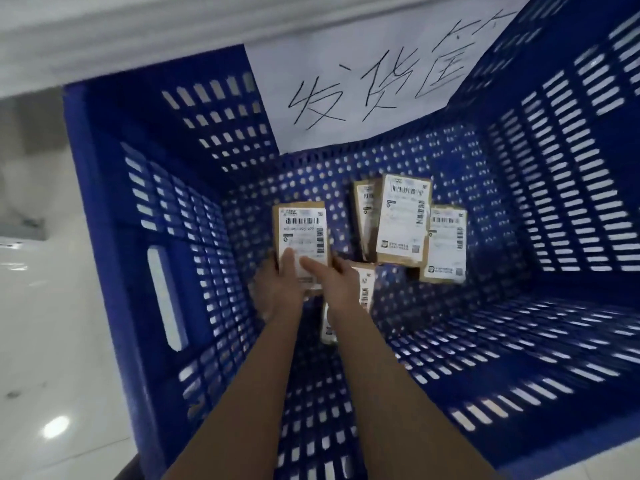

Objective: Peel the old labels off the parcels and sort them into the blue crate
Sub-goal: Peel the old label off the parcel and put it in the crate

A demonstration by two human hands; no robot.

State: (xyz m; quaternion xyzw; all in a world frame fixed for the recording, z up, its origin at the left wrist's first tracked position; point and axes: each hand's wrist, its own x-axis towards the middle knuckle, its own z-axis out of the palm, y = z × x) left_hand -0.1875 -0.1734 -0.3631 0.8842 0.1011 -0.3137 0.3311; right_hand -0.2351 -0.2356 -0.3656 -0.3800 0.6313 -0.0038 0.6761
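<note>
White glossy floor (pixel 52 341) surrounds the blue crate (pixel 571 209), and I reach both arms down into it. My left hand (pixel 277 289) and right hand (pixel 337 277) hold a small cardboard parcel (pixel 301 233) by its near end, thumbs on top and fingers curled under, just above the perforated crate bottom. Three more parcels (pixel 403 220) lie overlapped just to the right, and another (pixel 363 289) lies under my right wrist.

If I let go early, I expect the parcel to tip onto the one beneath and land skewed. Its shipping label (pixel 304 237) shows barcodes; the small print is too blurred to read. A white paper sign (pixel 363 74) on the far wall reads 发货筐 in handwriting.
</note>
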